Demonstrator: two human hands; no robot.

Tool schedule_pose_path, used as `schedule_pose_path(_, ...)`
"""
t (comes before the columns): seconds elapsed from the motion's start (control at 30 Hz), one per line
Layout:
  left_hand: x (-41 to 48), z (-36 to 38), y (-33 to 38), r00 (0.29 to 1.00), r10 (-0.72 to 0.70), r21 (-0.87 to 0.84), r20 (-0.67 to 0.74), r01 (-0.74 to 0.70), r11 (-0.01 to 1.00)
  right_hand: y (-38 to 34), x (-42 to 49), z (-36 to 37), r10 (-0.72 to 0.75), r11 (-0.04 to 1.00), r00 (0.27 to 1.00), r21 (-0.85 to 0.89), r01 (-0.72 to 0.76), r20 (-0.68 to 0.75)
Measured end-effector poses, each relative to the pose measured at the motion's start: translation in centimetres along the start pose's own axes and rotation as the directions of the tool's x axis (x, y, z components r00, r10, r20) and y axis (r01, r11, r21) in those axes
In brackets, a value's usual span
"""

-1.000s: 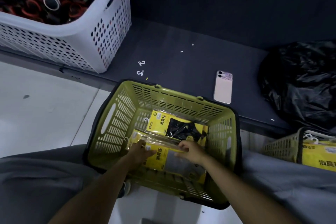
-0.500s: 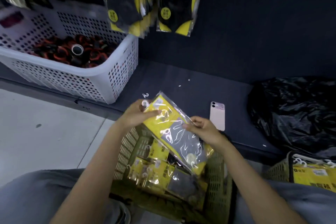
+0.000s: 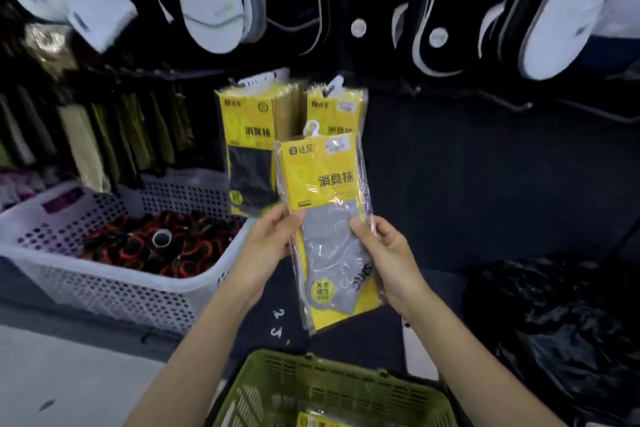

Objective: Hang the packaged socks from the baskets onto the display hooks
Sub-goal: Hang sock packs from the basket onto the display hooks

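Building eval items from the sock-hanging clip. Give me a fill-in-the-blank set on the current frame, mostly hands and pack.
1. The sock pack is held by ____ hands: left hand and right hand, one at each side edge.
2. The sock inside it is ____ in colour.
3. Its white hook is at the ____ end.
4. The white basket stands ____ of the green basket.
Missing words: both; grey; top; left.

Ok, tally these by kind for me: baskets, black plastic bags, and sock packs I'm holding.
Baskets: 2, the white basket and the green basket
Black plastic bags: 1, the black bag
Sock packs held: 1, the sock pack, gripped by the left hand and right hand
Total: 4
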State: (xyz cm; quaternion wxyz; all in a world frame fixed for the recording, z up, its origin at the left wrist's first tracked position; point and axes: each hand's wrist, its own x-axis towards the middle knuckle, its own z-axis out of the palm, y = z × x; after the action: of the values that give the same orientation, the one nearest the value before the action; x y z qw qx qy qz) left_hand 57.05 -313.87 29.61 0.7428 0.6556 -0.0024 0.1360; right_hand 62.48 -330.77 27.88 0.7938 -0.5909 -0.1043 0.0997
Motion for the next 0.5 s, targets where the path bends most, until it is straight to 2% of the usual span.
schedule_pose_path(0.1, 0.8, -1.0, 1.4, 0.997, 0.074, 0.035, -0.038, -0.072, 0.997, -2.0, 1.6, 1.6, -0.181, 0.965, 0.982, -0.202, 0.168, -0.050)
schedule_pose_path(0.2, 1.5, -2.1, 2.1, 0.993, 0.116, 0.071, -0.033, -0.114, 0.991, -3.9, 2.9, 3.5, -0.307, 0.934, 0.950, -0.206, 0.291, -0.053)
schedule_pose_path(0.33, 2.2, -3.0, 2.3, 0.984, 0.167, 0.041, -0.065, -0.165, 0.985, -4.6, 3.8, 5.4, -0.340, 0.927, 0.939, -0.184, 0.326, -0.053)
schedule_pose_path(0.5, 2.5, -3.8, 2.6, 0.973, 0.204, 0.038, -0.105, -0.201, 0.979, -3.8, 4.3, 6.1, -0.275, 0.960, 0.960, -0.072, 0.272, -0.050)
